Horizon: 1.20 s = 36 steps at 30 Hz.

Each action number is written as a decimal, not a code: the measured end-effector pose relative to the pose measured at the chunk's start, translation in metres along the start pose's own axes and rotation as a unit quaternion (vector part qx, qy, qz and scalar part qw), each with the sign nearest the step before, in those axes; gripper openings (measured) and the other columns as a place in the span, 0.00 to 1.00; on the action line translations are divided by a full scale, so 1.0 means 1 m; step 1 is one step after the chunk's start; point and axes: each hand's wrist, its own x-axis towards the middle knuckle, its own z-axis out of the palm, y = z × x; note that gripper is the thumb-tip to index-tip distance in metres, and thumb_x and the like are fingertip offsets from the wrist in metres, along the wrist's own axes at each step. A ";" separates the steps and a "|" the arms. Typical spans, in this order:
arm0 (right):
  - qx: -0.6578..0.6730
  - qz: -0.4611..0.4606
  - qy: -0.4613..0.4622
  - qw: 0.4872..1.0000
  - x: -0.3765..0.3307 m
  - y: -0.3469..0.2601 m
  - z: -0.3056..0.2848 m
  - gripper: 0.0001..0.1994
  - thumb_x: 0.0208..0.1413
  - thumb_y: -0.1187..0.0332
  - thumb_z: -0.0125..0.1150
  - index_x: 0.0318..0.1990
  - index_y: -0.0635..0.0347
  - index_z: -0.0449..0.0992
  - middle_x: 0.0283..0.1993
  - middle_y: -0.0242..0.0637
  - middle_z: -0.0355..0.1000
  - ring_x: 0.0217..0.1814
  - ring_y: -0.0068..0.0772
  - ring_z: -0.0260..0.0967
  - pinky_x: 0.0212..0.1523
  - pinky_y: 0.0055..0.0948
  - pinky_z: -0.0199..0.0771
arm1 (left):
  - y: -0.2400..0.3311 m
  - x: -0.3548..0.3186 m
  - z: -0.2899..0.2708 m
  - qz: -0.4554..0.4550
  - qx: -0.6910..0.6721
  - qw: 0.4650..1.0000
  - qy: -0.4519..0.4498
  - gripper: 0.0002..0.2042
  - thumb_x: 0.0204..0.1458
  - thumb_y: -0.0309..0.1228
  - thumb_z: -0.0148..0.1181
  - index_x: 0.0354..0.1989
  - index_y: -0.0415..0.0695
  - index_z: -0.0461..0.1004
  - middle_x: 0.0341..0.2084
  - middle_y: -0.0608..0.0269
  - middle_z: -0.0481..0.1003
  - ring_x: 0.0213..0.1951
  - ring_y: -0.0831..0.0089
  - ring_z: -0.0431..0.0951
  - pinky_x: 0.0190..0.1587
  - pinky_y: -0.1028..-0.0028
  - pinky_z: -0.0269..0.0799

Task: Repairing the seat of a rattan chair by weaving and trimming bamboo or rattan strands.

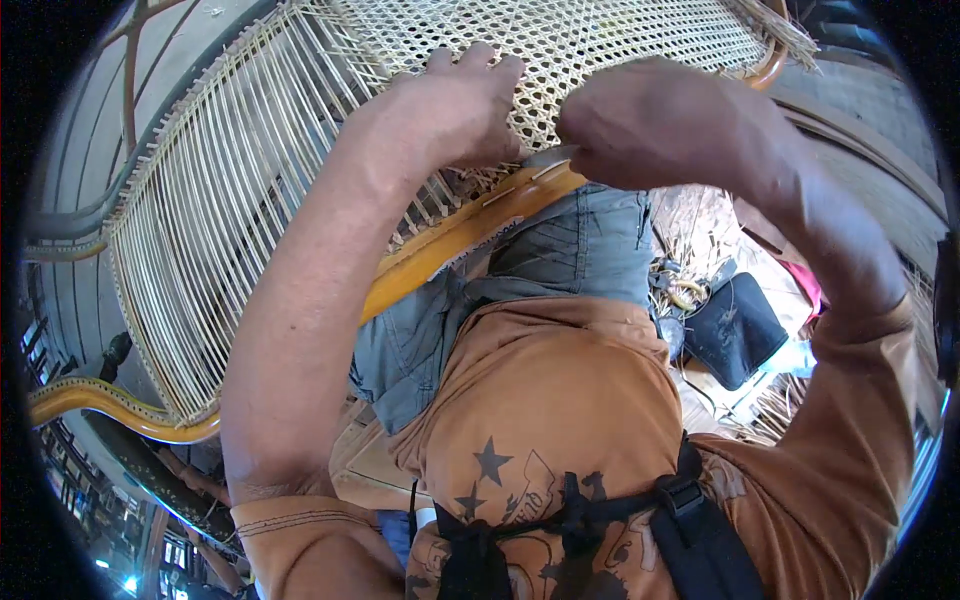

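Note:
A large chair seat frame of orange-brown wood point(440, 245) lies across my lap, strung with pale cane. The far part is woven into an open lattice point(560, 40); the left part is plain parallel cane strands point(210, 190). My left hand point(450, 105) rests on the weave near the front rail, fingers curled over the strands. My right hand point(650, 120) is closed beside it at the rail, pinching a thin pale cane strip point(548, 158) that shows between the two hands.
Below the frame are my grey shorts point(570, 250) and orange shirt point(540, 400) with black harness straps. A black pouch point(735, 330) lies on the littered floor at right, among cane scraps. Wooden planks run along the left.

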 end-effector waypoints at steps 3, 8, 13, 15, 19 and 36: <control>0.009 0.041 0.003 0.999 0.003 -0.010 -0.018 0.11 0.47 0.69 0.51 0.30 0.69 0.76 0.23 0.51 0.71 0.24 0.47 0.72 0.26 0.43 0.71 | -0.025 0.017 0.016 0.089 -0.013 0.996 0.016 0.27 0.49 0.37 0.56 0.59 0.46 0.60 0.60 0.56 0.59 0.62 0.60 0.58 0.65 0.65 0.52; -0.015 0.018 0.099 0.995 -0.012 0.000 -0.020 0.10 0.47 0.69 0.51 0.29 0.67 0.76 0.22 0.49 0.71 0.24 0.45 0.71 0.26 0.41 0.70 | -0.067 0.045 0.056 0.241 0.035 0.966 0.088 0.31 0.44 0.38 0.60 0.59 0.47 0.61 0.59 0.54 0.60 0.60 0.55 0.60 0.62 0.62 0.57; -0.053 -0.031 0.199 0.978 -0.012 0.014 -0.023 0.10 0.47 0.68 0.52 0.29 0.66 0.75 0.22 0.47 0.70 0.23 0.43 0.70 0.26 0.38 0.70 | -0.043 0.024 0.027 0.181 0.030 0.982 0.043 0.34 0.41 0.38 0.65 0.59 0.49 0.60 0.59 0.53 0.59 0.60 0.52 0.59 0.62 0.62 0.58; -0.072 -0.054 0.235 0.968 -0.016 0.014 -0.026 0.09 0.47 0.68 0.52 0.28 0.65 0.75 0.22 0.46 0.70 0.23 0.43 0.70 0.26 0.37 0.70 | -0.018 0.001 0.001 0.108 -0.058 0.992 0.032 0.36 0.41 0.38 0.65 0.61 0.49 0.58 0.61 0.51 0.56 0.63 0.53 0.55 0.63 0.62 0.56; -0.021 0.091 -0.039 0.995 -0.015 0.013 -0.034 0.10 0.49 0.65 0.55 0.28 0.65 0.74 0.19 0.43 0.68 0.20 0.35 0.67 0.23 0.34 0.68 | -0.006 -0.008 -0.010 0.022 -0.012 1.000 -0.017 0.41 0.41 0.42 0.63 0.65 0.45 0.51 0.64 0.48 0.50 0.67 0.56 0.46 0.67 0.67 0.43; 0.317 -0.025 0.098 0.943 -0.024 0.012 0.058 0.13 0.56 0.62 0.48 0.36 0.63 0.75 0.27 0.49 0.71 0.28 0.49 0.70 0.34 0.43 0.69 | -0.005 -0.014 -0.013 0.019 -0.022 1.000 -0.009 0.37 0.43 0.39 0.61 0.62 0.40 0.55 0.62 0.43 0.53 0.66 0.54 0.49 0.67 0.67 0.45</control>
